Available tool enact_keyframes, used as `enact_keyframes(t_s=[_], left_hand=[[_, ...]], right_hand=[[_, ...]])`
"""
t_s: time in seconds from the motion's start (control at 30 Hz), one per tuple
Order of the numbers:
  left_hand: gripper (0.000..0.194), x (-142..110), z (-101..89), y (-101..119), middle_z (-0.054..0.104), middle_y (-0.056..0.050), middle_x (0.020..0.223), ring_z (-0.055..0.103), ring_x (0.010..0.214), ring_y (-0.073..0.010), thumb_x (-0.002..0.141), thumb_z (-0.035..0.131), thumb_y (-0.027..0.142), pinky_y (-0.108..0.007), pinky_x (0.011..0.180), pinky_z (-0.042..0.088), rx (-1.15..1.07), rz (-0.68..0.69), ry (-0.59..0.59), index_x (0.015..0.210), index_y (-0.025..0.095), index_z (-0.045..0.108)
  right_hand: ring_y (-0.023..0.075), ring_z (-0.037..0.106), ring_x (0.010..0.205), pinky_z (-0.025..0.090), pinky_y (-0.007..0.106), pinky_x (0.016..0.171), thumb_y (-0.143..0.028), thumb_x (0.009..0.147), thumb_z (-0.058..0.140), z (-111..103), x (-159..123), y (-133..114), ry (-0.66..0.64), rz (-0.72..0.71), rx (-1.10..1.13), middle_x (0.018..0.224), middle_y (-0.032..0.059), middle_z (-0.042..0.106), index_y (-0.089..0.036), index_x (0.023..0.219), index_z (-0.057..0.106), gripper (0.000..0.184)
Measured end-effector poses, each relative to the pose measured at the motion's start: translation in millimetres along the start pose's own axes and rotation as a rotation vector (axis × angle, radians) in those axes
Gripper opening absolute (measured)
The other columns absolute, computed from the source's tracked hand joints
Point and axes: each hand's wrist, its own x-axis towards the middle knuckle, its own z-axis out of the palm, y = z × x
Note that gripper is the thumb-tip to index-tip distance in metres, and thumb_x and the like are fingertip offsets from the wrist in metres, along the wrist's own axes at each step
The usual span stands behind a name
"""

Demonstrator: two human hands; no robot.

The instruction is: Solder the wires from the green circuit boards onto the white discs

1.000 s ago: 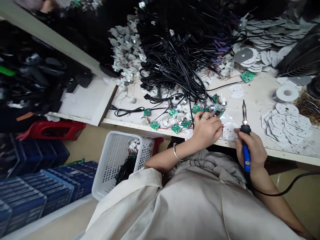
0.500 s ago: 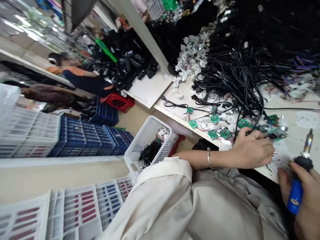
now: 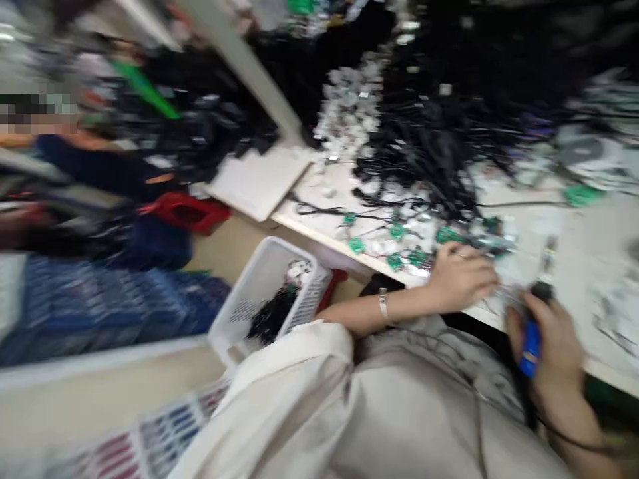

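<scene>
My left hand (image 3: 463, 276), with a metal bracelet at the wrist, rests at the bench's near edge. Its fingers are curled together beside a green circuit board (image 3: 449, 235); what they pinch is hidden and blurred. More small green boards (image 3: 396, 261) with wires lie left of it among white parts. To the right, my right hand (image 3: 554, 339) is wrapped round the blue handle of a soldering iron (image 3: 532, 349), whose metal tip points up and away over the bench. The iron's dark cord trails down by my forearm.
A big heap of black cables (image 3: 424, 153) covers the back of the bench (image 3: 539, 223). White parts (image 3: 349, 110) are piled to its left. A white basket (image 3: 272, 249) with cables stands below, near a red stool (image 3: 187, 211) and blue crates (image 3: 100, 299). A person sits at far left.
The view has swung right and blurred, so everything sits further left in the picture. Both hands keep about the same place at the bench; the soldering iron stays in my right hand.
</scene>
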Motion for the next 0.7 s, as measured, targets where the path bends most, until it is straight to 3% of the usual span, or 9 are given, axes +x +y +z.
enact_keyframes(t_s=[0.07,0.2,0.4,0.57,0.7], left_hand=[[0.018,0,-2.2,-5,0.076,0.001,0.105,0.060,0.107,-0.0178,0.096,0.057,0.035,-0.044,0.103,0.025,-0.086,-0.026,0.053,0.094,0.026,0.072],[0.012,7,-2.6,-15,0.076,0.003,0.098,0.061,0.099,-0.0178,0.093,0.061,0.026,-0.043,0.101,0.026,-0.165,0.055,0.145,0.084,0.024,0.069],[0.011,8,-2.8,0,0.076,0.003,0.091,0.060,0.094,-0.0207,0.088,0.064,0.022,-0.045,0.098,0.028,-0.065,0.043,0.217,0.078,0.023,0.067],[0.009,10,-1.5,1,0.077,0.003,0.092,0.059,0.093,-0.0217,0.086,0.064,0.022,-0.048,0.098,0.029,-0.008,0.035,0.189,0.078,0.023,0.067],[0.011,11,-2.1,-1,0.077,0.003,0.089,0.059,0.093,-0.0220,0.085,0.064,0.020,-0.047,0.097,0.029,-0.001,0.039,0.210,0.075,0.023,0.066]], right_hand=[[0.0269,0.070,0.098,0.061,0.040,0.077,-0.029,0.093,0.059,-4,8,-16,-0.038,-0.086,-0.067,0.112,0.0107,0.068,-0.027,0.126,0.058,0.034],[0.0220,0.067,0.110,0.060,0.034,0.089,-0.018,0.092,0.059,1,20,-18,-0.053,-0.103,-0.041,0.122,0.0098,0.065,-0.027,0.137,0.047,0.047],[0.0214,0.065,0.113,0.059,0.033,0.091,-0.014,0.092,0.059,-7,21,-24,-0.076,-0.090,-0.013,0.123,0.0099,0.064,-0.029,0.140,0.043,0.053],[0.0212,0.067,0.110,0.059,0.033,0.088,-0.017,0.092,0.060,-10,23,-26,-0.040,-0.102,0.004,0.120,0.0097,0.067,-0.029,0.135,0.049,0.045],[0.0233,0.071,0.091,0.060,0.044,0.081,-0.036,0.096,0.053,-18,18,-21,0.133,-0.072,0.271,0.096,0.0071,0.073,-0.026,0.121,0.059,0.028]])
